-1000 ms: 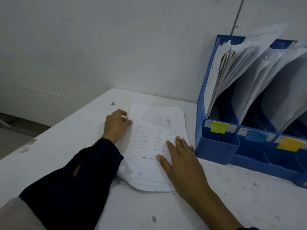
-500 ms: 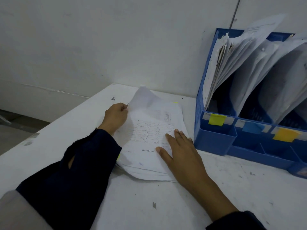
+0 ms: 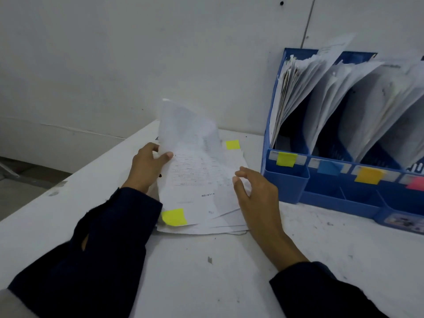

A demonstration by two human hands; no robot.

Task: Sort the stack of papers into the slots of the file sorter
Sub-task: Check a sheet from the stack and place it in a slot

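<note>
White walls back a scuffed white surface (image 3: pixel 206 283). At left, the top sheet (image 3: pixel 190 143) is pinched by the left hand (image 3: pixel 146 168) and peeled off the stack of papers (image 3: pixel 206 216). The right hand (image 3: pixel 254 193) hovers with a spread grip. A slot matching the yellow tag (image 3: pixel 174 217) (probably leftmost) is called for in the file sorter (image 3: pixel 332 189).

Your file sorter (image 3: pixel 284 187) is blue; its slot tabs run yellow (image 3: pixel 286 159), blue (image 3: pixel 328 168), orange (image 3: pixel 368 175), pink (image 3: pixel 416 183). Your white papers (image 3: pixel 202 180) carry yellow sticky notes (image 3: pixel 174 217). Your sleeves (image 3: pixel 96 244) are navy.
</note>
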